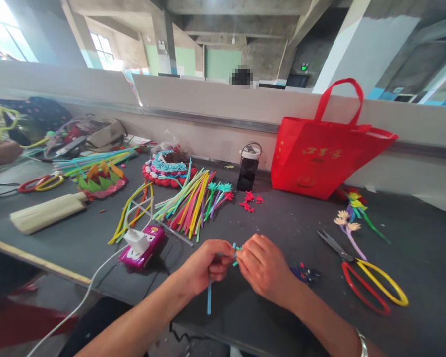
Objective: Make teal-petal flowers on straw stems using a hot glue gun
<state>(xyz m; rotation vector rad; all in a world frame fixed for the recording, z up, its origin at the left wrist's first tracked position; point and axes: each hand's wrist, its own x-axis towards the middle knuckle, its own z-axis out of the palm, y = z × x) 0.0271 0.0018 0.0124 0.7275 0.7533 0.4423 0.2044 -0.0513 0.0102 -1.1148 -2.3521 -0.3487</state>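
Near the front of the dark table, my left hand (211, 265) is closed on a light blue pipe cleaner (209, 297), whose long end hangs below the fingers. My right hand (262, 265) pinches small teal pipe cleaner pieces (236, 262) at the top of the blue one, so the hands nearly meet. My right fingertips partly cover the join. Beside my right forearm lies a dark blue hand tool (305, 273), partly hidden. Further right are open scissors (351, 260) with one red and one yellow handle loop.
A bundle of colourful pipe cleaners (193, 203) lies ahead, beside small red pieces (248, 201). A purple power strip (144, 250) with a plugged-in charger sits left. Behind stand a bottle (248, 168) and a red bag (319, 158). Another person's hand (0, 154) shows at far left.
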